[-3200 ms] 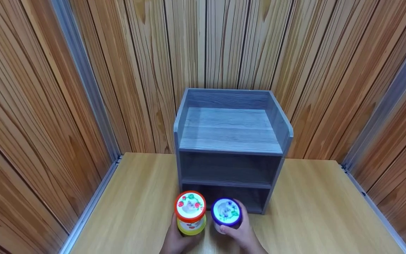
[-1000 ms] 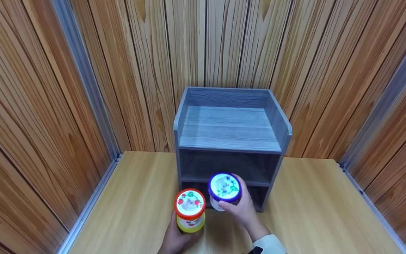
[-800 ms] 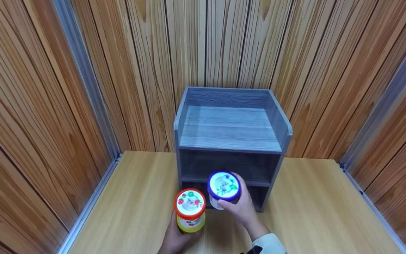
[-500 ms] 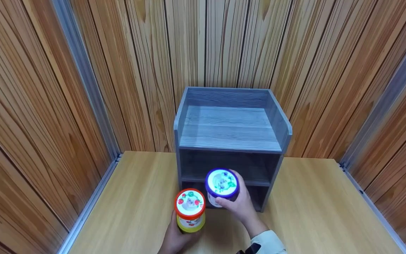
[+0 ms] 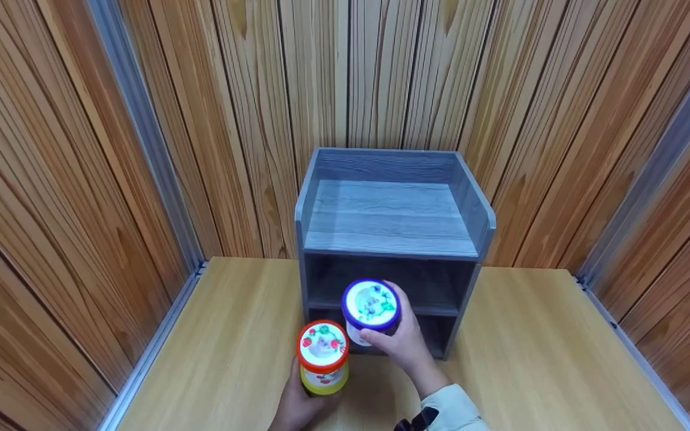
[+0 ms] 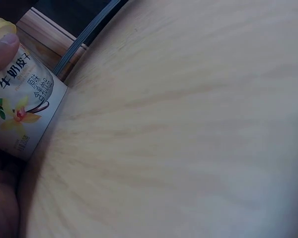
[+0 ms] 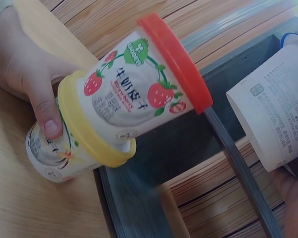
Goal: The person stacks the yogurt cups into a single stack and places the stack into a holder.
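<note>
My left hand (image 5: 297, 402) grips a yellow-lidded paper cup (image 6: 27, 101) that stands on the table. A red-lidded strawberry cup (image 7: 129, 84) is stacked upright on the yellow lid (image 7: 84, 119). My right hand (image 5: 408, 344) holds a blue-lidded paper cup (image 5: 371, 303) by its side, thumb at the near side and fingers behind. It is raised in the air, just right of and beyond the stack, close to the red cup. In the right wrist view a gap shows between the blue-lidded cup (image 7: 275, 104) and the red one.
A grey wooden shelf unit (image 5: 393, 218) with a walled top and two lower compartments stands right behind the cups. The light wood table (image 5: 231, 335) extends to both sides. Wood-panelled walls (image 5: 405, 72) enclose the table at the back and sides.
My right hand has lifted the blue-lidded cup from low on the right and carried it forward and leftward towards the stack. My left hand and the stacked cups have stayed put.
</note>
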`<state>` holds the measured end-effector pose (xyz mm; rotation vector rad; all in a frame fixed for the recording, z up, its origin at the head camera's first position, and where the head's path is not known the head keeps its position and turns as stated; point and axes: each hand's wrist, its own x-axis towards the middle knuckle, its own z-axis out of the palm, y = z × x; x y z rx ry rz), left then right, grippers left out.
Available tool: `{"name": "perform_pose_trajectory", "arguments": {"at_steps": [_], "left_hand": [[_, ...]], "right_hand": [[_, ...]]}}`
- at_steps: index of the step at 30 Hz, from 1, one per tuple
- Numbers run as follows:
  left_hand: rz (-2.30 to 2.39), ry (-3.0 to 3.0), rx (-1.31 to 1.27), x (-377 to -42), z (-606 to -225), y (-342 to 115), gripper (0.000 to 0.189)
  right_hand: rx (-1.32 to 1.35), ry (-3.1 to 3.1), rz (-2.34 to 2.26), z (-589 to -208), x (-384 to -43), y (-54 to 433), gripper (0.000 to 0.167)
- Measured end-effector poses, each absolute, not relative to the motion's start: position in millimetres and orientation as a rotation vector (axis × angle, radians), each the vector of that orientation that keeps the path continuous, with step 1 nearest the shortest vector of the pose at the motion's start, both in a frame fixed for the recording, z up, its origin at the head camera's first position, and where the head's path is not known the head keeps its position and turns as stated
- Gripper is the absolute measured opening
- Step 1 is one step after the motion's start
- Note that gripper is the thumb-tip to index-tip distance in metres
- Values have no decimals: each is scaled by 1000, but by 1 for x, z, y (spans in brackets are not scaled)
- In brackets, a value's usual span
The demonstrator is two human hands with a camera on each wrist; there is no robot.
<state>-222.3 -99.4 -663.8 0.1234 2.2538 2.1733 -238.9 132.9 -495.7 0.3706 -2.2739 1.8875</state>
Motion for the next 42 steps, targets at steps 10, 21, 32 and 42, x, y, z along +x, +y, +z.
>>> {"name": "perform_pose_trajectory", "arguments": {"at_steps": [10, 21, 32, 42], "left_hand": [[2176, 2211, 142, -223, -664, -102, 114], [2129, 2288, 175, -227, -668, -104, 107], [2146, 2134, 47, -229, -661, -105, 116], [2183, 2105, 85, -232, -664, -104, 113]], "right_hand": [[438, -2272, 1890, -491, -240, 118, 98], [489, -2272, 1982, -489, -239, 99, 96], [538, -2311, 2009, -490, -237, 82, 94], [552, -2371, 2003, -493, -236, 74, 95]]}}
